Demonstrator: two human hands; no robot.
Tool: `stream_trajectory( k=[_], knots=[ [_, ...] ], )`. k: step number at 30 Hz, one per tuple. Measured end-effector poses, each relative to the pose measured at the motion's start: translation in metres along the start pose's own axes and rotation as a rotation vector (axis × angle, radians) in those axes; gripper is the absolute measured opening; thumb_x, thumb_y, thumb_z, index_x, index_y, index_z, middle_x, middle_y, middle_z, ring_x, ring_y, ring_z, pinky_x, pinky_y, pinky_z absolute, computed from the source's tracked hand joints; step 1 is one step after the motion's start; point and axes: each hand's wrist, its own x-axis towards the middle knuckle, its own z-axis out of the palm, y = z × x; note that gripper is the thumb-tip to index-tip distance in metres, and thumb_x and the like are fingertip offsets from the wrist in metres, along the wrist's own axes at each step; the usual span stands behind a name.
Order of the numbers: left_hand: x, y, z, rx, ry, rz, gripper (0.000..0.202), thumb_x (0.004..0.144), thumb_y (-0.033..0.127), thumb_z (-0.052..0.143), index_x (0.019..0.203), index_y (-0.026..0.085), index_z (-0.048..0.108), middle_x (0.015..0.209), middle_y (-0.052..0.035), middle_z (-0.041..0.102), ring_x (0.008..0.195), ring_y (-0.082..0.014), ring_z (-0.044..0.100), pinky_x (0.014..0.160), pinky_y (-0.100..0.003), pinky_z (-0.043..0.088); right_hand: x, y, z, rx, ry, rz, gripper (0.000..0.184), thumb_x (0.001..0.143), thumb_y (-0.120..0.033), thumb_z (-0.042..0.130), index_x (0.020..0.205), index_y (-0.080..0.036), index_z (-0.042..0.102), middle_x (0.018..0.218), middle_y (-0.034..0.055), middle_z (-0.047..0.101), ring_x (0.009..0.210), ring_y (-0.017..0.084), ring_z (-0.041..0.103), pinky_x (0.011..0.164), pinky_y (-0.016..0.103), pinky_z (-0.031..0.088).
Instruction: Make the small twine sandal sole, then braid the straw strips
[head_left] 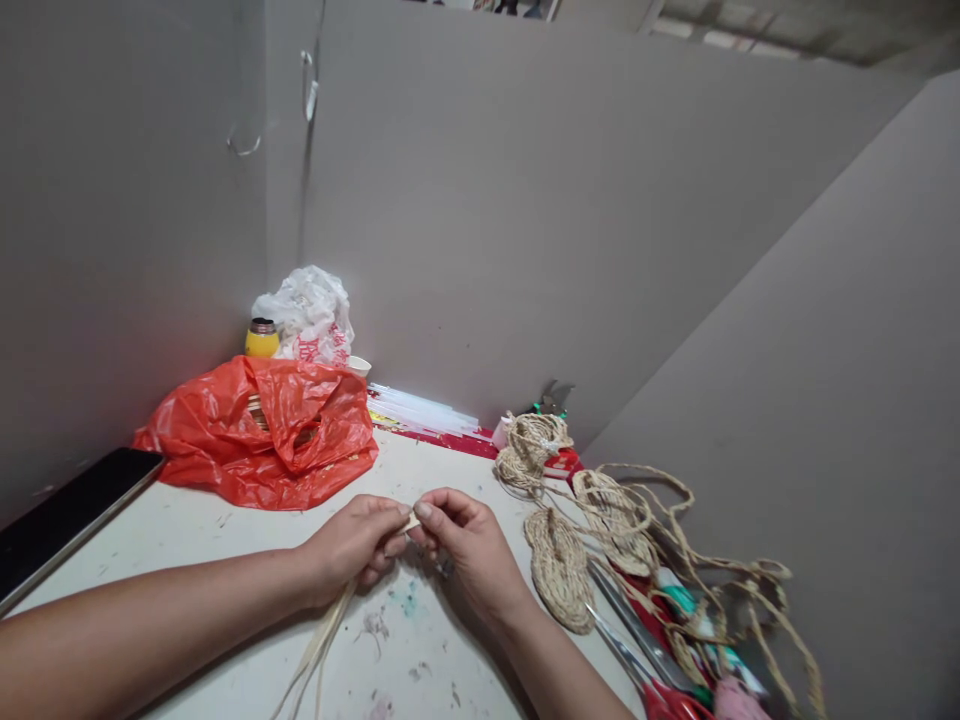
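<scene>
My left hand pinches a bundle of pale, flat straw strips. The loose ends hang below it toward the near edge of the table. Thumb and fingers of my right hand are closed on the short end of the same strips, where the two hands almost meet. Between the fingertips only a small pale piece shows. Right of my right hand lies a flat figure-eight piece of braided straw. The rest of the strips inside my left palm is hidden.
An orange plastic bag and a white bag stand at back left, beside a yellow jar. A black phone lies left. Braided cords, red-handled scissors and white glue sticks line the right and back.
</scene>
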Motion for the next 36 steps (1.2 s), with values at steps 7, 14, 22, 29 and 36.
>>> stream_trajectory(
  k=[7, 14, 22, 29, 36],
  knots=[
    [-0.0014, 0.0042, 0.0038, 0.058, 0.029, 0.057, 0.03, 0.078, 0.044, 0.053, 0.072, 0.014, 0.058, 0.046, 0.0086, 0.032, 0.037, -0.005, 0.019, 0.037, -0.022, 0.013, -0.0002, 0.0003, 0.0016, 0.066, 0.012, 0.03, 0.024, 0.069, -0.034, 0.076, 0.073, -0.015, 0.062, 0.052, -0.0021, 0.06, 0.044, 0.007, 0.045, 0.045, 0.019, 0.034],
    [-0.0023, 0.0014, 0.005, 0.13, 0.021, 0.177, 0.036, 0.076, 0.049, 0.058, 0.07, 0.014, 0.057, 0.046, 0.0071, 0.038, 0.043, -0.0062, 0.027, 0.046, -0.022, 0.018, 0.0024, -0.0032, -0.0031, 0.176, -0.01, 0.093, 0.026, 0.071, -0.037, 0.074, 0.076, -0.013, 0.066, 0.054, -0.002, 0.058, 0.043, 0.006, 0.046, 0.044, 0.017, 0.035],
    [-0.0014, 0.0004, 0.0048, 0.07, 0.045, 0.149, 0.037, 0.074, 0.052, 0.06, 0.069, 0.015, 0.055, 0.042, 0.0097, 0.032, 0.038, -0.0049, 0.019, 0.043, -0.023, 0.012, 0.001, -0.0051, -0.0009, 0.147, -0.03, 0.105, 0.031, 0.066, -0.035, 0.078, 0.086, -0.013, 0.071, 0.057, -0.0006, 0.06, 0.046, 0.006, 0.046, 0.044, 0.018, 0.036],
    [0.0007, -0.0042, 0.0012, 0.033, 0.005, 0.125, 0.039, 0.077, 0.053, 0.056, 0.073, 0.014, 0.057, 0.044, 0.0084, 0.034, 0.038, -0.0048, 0.018, 0.04, -0.024, 0.01, 0.0014, -0.0039, -0.0006, 0.194, -0.047, 0.14, 0.032, 0.063, -0.031, 0.081, 0.088, -0.013, 0.072, 0.06, 0.0022, 0.065, 0.049, 0.009, 0.051, 0.048, 0.019, 0.038],
    [-0.0003, -0.0025, 0.0009, 0.023, -0.008, 0.078, 0.037, 0.078, 0.05, 0.056, 0.071, 0.014, 0.056, 0.046, 0.0093, 0.03, 0.037, -0.0039, 0.018, 0.038, -0.023, 0.011, -0.0004, -0.0037, -0.0015, 0.205, -0.108, 0.129, 0.023, 0.067, -0.027, 0.079, 0.081, -0.013, 0.068, 0.057, 0.0011, 0.064, 0.049, 0.008, 0.051, 0.049, 0.018, 0.037]
  ],
)
